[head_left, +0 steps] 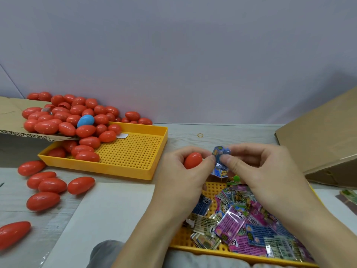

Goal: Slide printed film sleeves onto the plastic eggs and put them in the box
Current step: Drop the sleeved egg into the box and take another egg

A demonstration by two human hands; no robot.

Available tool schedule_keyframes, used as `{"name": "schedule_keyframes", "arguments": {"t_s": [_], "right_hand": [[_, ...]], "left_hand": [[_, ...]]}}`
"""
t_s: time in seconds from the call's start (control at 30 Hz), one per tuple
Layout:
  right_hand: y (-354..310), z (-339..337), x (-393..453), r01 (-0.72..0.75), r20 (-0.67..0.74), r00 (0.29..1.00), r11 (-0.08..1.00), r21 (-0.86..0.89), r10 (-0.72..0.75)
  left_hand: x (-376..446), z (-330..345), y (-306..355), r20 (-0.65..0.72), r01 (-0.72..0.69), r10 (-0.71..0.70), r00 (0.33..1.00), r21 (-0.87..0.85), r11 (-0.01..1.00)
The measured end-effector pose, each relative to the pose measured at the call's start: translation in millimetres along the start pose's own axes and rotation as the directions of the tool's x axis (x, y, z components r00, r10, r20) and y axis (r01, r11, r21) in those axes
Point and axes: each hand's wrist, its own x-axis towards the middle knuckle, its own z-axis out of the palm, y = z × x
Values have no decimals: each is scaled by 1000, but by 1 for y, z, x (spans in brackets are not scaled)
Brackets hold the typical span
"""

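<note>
One glossy red egg (pixel 193 160) sits in the left hand (pixel 179 171), its grip curled round it. Just right, the right hand (pixel 257 171) pinches a crumpled blue printed sleeve (pixel 220 157), above the near yellow tray (pixel 212 246) of sleeves.

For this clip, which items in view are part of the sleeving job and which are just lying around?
Job items:
- red egg, held by the left hand
- blue film sleeve, pinched by both hands, right hand
- loose sleeves in the near yellow tray
- pile of red eggs
- cardboard box

Lying about:
- rubber band
- blue egg
</note>
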Motion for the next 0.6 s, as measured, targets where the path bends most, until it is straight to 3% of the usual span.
{"name": "schedule_keyframes", "arguments": {"t_s": [0.23, 0.6], "right_hand": [[0, -1, 1, 51, -60, 997, 999, 20, -49], [-3, 1, -1, 38, 98, 993, 977, 207, -60]], "left_hand": [[1, -1, 2, -64, -42, 42, 997, 2, 999], [4, -2, 1, -61, 12, -22, 998, -159, 987]]}}
